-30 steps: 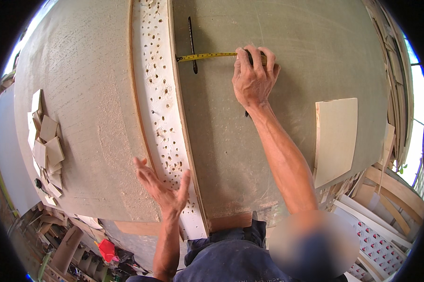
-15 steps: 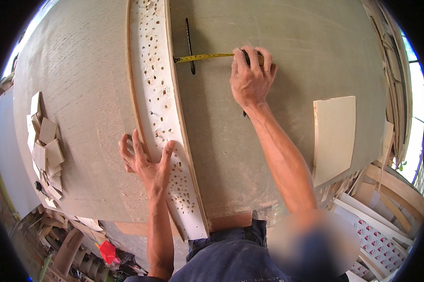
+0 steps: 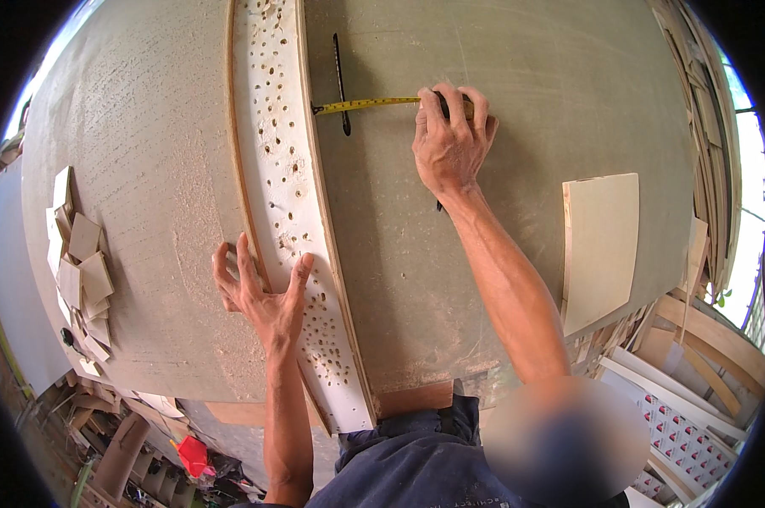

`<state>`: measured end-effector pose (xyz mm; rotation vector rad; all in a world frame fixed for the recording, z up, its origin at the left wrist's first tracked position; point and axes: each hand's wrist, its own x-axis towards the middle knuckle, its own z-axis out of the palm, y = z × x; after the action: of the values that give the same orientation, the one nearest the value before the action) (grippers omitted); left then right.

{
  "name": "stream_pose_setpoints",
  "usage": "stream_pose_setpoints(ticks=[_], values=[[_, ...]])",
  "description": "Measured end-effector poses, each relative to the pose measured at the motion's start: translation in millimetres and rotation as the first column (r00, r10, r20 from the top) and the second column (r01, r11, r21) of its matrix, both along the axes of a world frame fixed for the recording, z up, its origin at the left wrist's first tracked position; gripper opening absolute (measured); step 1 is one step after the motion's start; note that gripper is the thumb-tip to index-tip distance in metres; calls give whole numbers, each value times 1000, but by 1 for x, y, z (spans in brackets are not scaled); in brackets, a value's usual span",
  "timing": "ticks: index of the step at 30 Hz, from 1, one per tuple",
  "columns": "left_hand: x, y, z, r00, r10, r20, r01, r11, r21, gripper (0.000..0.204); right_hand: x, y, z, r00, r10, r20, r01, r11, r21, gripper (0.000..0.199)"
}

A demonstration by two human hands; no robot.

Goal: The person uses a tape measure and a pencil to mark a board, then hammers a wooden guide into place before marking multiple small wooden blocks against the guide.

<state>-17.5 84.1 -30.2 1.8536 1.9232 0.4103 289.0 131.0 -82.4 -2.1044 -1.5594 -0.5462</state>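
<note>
Left grip (image 3: 272, 311) has shifted farther forward along the holed white board (image 3: 289, 195).

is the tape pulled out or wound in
Pulled out: a length of yellow tape shows between the right hand and the edge of the white board.

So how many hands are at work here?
2: the left hand, open over the left edge of the white board; the right hand, around the tape measure. No others show.
</note>
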Motion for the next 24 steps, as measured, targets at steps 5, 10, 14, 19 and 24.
stream_pose_setpoints(ticks=[5, 10, 14, 19, 24], values=[[-3, 0, -3, 999, 0, 38, 2, 999, -39, 103, 1, -1, -2, 1000, 8, 10, -8, 1000, -1, 18], [-4, 0, -3, 999, 0, 39, 2, 999, -44, 102, 1, -1, -4, 1000, 11, 8, -11, 1000, -3, 18], [-2, 2, 1, 998, 5, 55, -3, 999, -49, 102, 0, -1, -1, 1000, 6, 2, -6, 1000, -11, 18], [-1, 1, -2, 999, -10, 50, 12, 999, -40, 102, 1, -2, -2, 1000, 4, 2, -4, 1000, -8, 17], [-1, 2, 3, 999, -31, 18, 32, 998, -52, 101, -3, 0, 4, 1000, -2, -2, 2, 1000, -5, 15]])
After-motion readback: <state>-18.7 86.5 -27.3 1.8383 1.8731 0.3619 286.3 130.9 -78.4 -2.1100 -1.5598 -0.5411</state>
